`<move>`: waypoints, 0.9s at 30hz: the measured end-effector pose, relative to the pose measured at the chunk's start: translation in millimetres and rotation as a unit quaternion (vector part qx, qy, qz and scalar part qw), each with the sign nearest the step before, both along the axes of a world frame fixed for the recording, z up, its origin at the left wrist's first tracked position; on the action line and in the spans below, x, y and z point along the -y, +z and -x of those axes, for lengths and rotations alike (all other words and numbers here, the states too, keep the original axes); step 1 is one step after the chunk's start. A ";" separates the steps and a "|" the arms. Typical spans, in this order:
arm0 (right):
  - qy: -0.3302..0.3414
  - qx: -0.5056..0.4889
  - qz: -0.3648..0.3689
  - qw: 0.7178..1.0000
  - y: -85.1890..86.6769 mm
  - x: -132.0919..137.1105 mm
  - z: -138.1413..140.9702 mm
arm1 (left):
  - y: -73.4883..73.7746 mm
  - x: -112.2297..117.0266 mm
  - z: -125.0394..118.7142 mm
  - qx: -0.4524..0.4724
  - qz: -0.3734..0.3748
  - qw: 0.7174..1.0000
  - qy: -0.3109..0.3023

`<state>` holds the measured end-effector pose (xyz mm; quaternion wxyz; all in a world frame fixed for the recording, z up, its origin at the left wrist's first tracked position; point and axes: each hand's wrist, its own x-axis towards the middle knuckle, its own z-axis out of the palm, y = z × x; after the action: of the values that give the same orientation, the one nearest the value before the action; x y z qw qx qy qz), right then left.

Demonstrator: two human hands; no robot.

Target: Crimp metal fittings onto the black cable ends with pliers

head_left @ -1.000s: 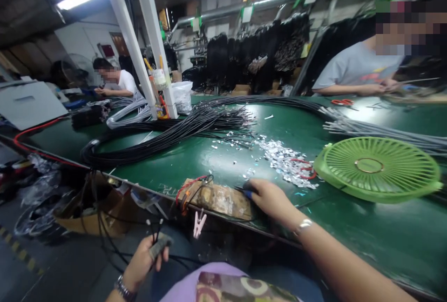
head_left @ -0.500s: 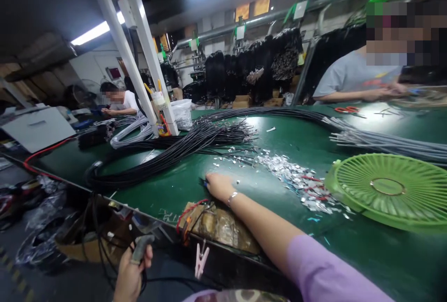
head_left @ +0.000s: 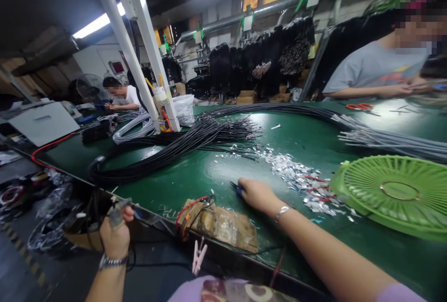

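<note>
"At the centre of the frame, what's over the counter [head_left: 195, 171]?"

"A tool [head_left: 239, 190], grasped in the right hand [head_left: 256, 195]; its dark tips point left and slightly up, long axis slanting from lower right to upper left."

"And the left hand [head_left: 115, 237]?"

"Lower left, fingers curled, a grey piece [head_left: 116, 218] at the thumb. Whether it's gripped, I can't tell."

"Containers?"

"A carton [head_left: 82, 240] behind that hand, dark cables [head_left: 93, 209] at its mouth. Upper left, a cup [head_left: 160, 96] with yellow things standing in it; beside it a white bag [head_left: 184, 110], contents unclear."
</note>
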<state>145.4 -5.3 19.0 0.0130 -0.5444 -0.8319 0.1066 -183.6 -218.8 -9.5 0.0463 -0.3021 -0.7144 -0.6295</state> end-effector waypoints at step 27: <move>-0.084 -0.645 0.174 0.739 -34.1 3.3 -40.0 | 28.9 -210.3 -199.1 0.105 0.399 0.630 -0.658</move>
<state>185.4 -8.6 -15.1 0.4609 -0.4060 -0.5419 0.5737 15.5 -8.5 19.4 -0.5804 -0.6128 -0.5074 -0.1739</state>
